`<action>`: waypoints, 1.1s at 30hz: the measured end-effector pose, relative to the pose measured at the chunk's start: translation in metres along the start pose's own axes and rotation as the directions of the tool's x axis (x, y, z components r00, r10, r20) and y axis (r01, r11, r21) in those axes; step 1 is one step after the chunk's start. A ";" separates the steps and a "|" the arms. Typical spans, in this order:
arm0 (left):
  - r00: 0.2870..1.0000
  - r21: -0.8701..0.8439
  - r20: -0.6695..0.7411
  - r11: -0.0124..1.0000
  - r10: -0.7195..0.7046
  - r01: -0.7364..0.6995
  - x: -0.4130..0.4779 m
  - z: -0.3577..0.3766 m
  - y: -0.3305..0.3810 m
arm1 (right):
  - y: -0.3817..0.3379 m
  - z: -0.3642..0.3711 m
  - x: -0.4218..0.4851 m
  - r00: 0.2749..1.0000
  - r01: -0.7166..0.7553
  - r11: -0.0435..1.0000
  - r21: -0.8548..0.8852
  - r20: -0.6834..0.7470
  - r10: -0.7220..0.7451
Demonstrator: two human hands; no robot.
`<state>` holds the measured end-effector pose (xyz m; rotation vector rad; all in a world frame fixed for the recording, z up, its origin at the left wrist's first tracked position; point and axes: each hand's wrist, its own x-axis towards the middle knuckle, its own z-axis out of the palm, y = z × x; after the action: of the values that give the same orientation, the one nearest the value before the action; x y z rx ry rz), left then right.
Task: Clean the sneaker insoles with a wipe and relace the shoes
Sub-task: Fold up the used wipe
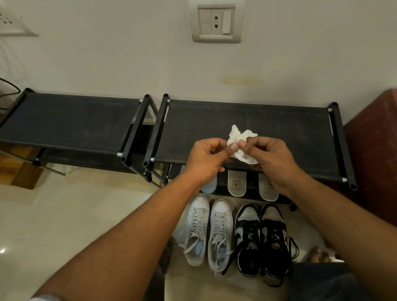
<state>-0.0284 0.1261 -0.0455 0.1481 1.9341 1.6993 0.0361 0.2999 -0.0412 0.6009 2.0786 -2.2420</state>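
The black shoe rack (286,139) fills the middle of the frame, its top a taut, matte fabric sheet on a tube frame. Below it, at lower centre, stand the white sneakers (207,229) and, just right of them, the black-and-grey sneakers (262,237), lace ends trailing loose. Pale insoles (237,183) poke out from under the rack's top, rounded ends toward me. I judge them light and bendy, best taken by an edge. Smallest is the wipe (241,138), crumpled, thin and limp, held above the rack at centre. My left grip (205,159) and right grip (271,161) both pinch it between thumb and fingertips. Pulled hard, it would probably tear.
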 end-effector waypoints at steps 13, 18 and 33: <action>0.978 -0.181 -0.201 0.983 -0.049 0.012 0.006 -0.010 0.006 | 0.000 -0.013 0.013 0.947 -0.158 0.959 0.234 -0.239 0.214; 0.986 -0.162 -0.163 0.987 -0.034 0.008 0.006 -0.016 0.007 | -0.005 -0.015 0.012 0.958 -0.131 0.945 0.301 -0.208 0.199; 0.996 -0.150 0.066 0.986 -0.062 0.071 0.002 -0.004 0.003 | -0.012 -0.006 0.003 0.996 -0.070 0.994 0.089 -0.041 0.074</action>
<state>-0.0332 0.1239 -0.0428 0.0762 1.7388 1.7693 0.0314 0.3076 -0.0304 0.7248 1.9520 -2.3107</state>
